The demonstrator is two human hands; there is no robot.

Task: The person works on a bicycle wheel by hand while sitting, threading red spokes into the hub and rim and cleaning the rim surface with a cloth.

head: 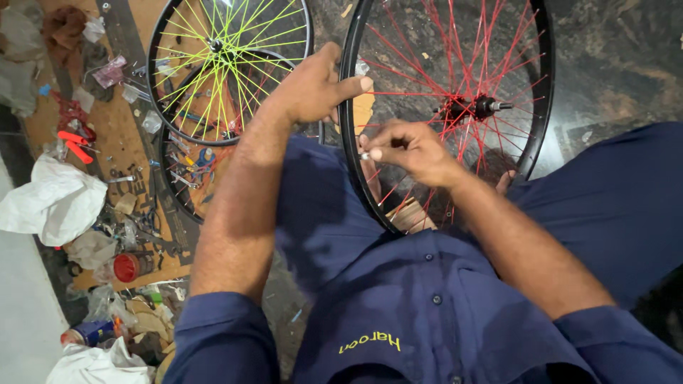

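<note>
Gripping black rim of red-spoked wheel (538,85) with left hand (313,89), fingers curling closed over rim, thumb lying across it. Right hand (405,149) pinching small silver part (365,156) between thumb and forefinger (nipple or similar, too small to tell), just inside rim near spokes. Both forearms reaching forward over blue-clad lap, wheel standing upright between knees. Counting three wheels: red-spoked one, yellow-green-spoked wheel (231,53) leaning behind, third partly hidden under it. Red can (128,267) lying among floor clutter at left.
</note>
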